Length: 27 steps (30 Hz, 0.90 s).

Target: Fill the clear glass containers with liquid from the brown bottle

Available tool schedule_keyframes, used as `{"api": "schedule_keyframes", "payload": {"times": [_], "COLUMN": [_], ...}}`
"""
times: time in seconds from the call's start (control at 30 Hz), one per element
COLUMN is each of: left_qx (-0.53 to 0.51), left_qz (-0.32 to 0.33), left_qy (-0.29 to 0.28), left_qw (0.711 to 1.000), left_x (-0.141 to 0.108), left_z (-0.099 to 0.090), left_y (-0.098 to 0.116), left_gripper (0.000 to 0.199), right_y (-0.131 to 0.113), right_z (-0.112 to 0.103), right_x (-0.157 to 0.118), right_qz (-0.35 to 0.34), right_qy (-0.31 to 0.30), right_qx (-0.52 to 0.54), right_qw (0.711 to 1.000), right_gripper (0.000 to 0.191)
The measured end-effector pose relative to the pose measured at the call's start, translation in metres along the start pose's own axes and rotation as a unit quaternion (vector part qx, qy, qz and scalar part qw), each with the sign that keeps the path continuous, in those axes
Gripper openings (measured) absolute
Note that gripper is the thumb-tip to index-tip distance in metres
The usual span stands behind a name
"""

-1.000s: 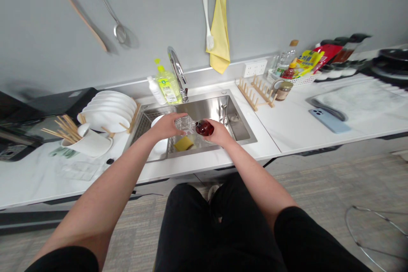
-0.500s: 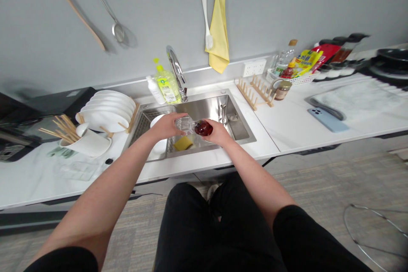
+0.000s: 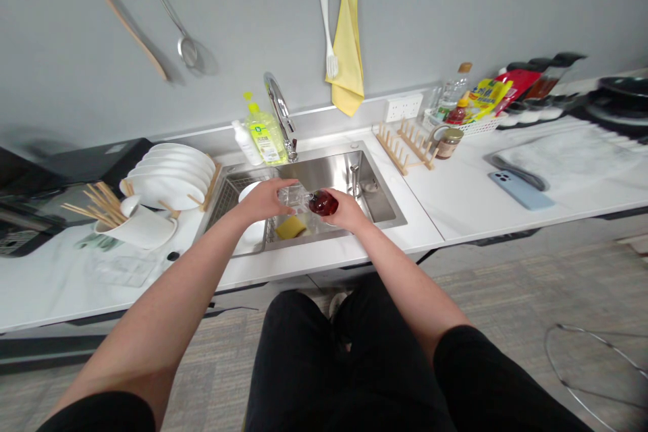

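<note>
My left hand point(image 3: 263, 202) is curved around a clear, see-through container point(image 3: 291, 196), thumb and fingers on opposite sides of it, above the rectangular stainless-steel sink point(image 3: 329, 167). My right hand point(image 3: 348, 210) is closed around a rounded, glossy dark red bottle point(image 3: 322, 203), also over the sink, tilted so its narrow end faces the container; I cannot tell whether the two touch. In the sink, below the container, lies a yellow sponge point(image 3: 290, 227). Behind the sink rise a curved chrome faucet point(image 3: 278, 104) and a yellow-green plastic pump bottle point(image 3: 268, 140). On the white bench point(image 3: 422, 216), a pale wooden peg rack point(image 3: 411, 148) stands just right of the sink, and stacked white plates point(image 3: 165, 179) stand left of it.
</note>
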State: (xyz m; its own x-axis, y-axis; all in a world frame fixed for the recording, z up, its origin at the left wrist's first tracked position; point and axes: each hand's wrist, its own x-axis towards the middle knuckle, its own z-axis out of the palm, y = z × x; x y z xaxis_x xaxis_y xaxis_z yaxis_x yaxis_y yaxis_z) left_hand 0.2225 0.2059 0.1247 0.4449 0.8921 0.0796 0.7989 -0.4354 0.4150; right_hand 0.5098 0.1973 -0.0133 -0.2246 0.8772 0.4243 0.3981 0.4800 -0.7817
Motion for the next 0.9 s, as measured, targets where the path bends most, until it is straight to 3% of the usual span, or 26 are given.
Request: {"api": "schedule_keyframes", "payload": {"times": [0.9], "left_qx": [-0.019], "left_qz": [-0.001], "left_qy": [0.004], "left_qw": [1.0], "left_x": [-0.0007], "left_z": [0.0011], "left_y": [-0.0041], "left_gripper": [0.094], "right_y": [0.0032], "right_z": [0.0016], "right_x": [0.0003], "right_qz": [0.005], "right_qy": [-0.002], "right_qx": [0.011], "right_qw": [1.0], "right_gripper": [0.093]}}
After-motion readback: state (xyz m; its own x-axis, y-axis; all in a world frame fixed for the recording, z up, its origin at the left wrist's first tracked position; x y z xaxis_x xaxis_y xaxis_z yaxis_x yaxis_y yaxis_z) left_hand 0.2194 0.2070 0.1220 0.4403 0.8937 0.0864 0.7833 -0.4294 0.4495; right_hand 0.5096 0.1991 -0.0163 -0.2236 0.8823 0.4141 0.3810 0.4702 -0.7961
